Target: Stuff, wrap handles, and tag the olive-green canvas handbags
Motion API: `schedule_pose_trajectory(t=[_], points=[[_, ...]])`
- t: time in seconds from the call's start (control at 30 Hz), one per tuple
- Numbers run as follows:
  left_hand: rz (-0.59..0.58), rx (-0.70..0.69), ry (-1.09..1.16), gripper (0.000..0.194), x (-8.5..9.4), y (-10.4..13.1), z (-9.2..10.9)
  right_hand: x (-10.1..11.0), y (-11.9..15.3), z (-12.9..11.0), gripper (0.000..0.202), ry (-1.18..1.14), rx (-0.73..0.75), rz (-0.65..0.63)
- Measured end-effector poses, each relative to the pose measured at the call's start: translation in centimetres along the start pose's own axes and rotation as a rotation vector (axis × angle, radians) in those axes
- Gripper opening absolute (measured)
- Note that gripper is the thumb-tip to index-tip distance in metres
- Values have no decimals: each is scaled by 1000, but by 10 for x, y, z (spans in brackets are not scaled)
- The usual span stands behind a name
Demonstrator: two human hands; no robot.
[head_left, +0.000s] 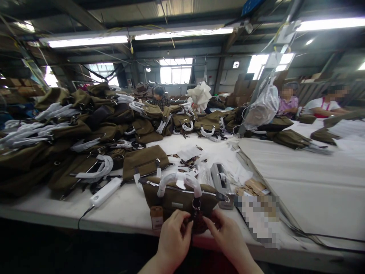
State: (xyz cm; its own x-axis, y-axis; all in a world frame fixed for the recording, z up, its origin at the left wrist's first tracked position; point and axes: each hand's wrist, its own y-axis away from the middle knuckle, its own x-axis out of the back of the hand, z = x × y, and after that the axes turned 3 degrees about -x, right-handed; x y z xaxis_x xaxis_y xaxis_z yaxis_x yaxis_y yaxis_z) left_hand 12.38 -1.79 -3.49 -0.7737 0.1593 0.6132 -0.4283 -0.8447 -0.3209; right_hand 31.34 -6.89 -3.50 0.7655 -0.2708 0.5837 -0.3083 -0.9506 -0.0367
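An olive handbag (172, 196) stands upright at the table's front edge, its handles (168, 180) wrapped in white plastic. From a metal ring by one handle hangs a dark, reddish-brown patterned ribbon (199, 220). My left hand (175, 234) pinches at its left side, thumb and fingers closed. On the other side my right hand (226, 230) is closed on the same ribbon; the fingertips partly cover it. A brown hang tag (156, 217) rests against the bag's lower left. Behind this bag lies another olive handbag (146, 160).
Piled olive handbags (71, 133) fill the left and back. Right of my bag is a grey tape dispenser (221, 180); more patterned ribbons (191, 161) lie behind it. A white power strip (106, 191) trails a cord. Co-workers (325, 104) sit across the white tables.
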Motion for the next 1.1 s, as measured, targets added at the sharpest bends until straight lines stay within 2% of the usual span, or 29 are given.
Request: schedule_pose_trajectory(t=[0.07,0.13,0.3,0.43,0.47,0.53,0.6,0.63,0.67,0.8,0.83,0.97,1.1], points=[[-47,9,-12,18,-7,7,2,-9,-1,3,32,-84,-41,-53],[-87,-8,0,20,-10,9,5,-13,-2,3,33,-85,-57,-46],[-105,-37,23,19,-7,5,9,-12,4,-7,36,-38,-23,-60],[-121,-84,47,20,-10,5,1,-16,11,-12,22,-79,-52,-75],[-110,-106,63,20,-11,5,-2,-17,12,-12,18,-99,-70,-75],[-8,-115,119,21,-13,6,-8,-20,11,-11,15,-163,-88,-69],[131,-35,195,27,-12,5,-15,-22,8,-8,13,-278,-90,-75],[159,26,233,31,-9,3,-18,-22,6,-7,13,-350,-102,-84],[124,81,270,34,-7,1,-21,-22,4,-7,13,-425,-124,-101],[-282,175,463,51,-3,-12,-25,-25,2,-12,17,-598,-216,-181],[-340,188,529,54,-4,-14,-24,-25,3,-15,17,-601,-211,-186],[-353,300,758,55,-17,-20,-17,-25,11,-26,17,-574,-149,-161],[-337,375,924,51,-23,-22,-11,-20,17,-26,21,-531,-115,-151]])
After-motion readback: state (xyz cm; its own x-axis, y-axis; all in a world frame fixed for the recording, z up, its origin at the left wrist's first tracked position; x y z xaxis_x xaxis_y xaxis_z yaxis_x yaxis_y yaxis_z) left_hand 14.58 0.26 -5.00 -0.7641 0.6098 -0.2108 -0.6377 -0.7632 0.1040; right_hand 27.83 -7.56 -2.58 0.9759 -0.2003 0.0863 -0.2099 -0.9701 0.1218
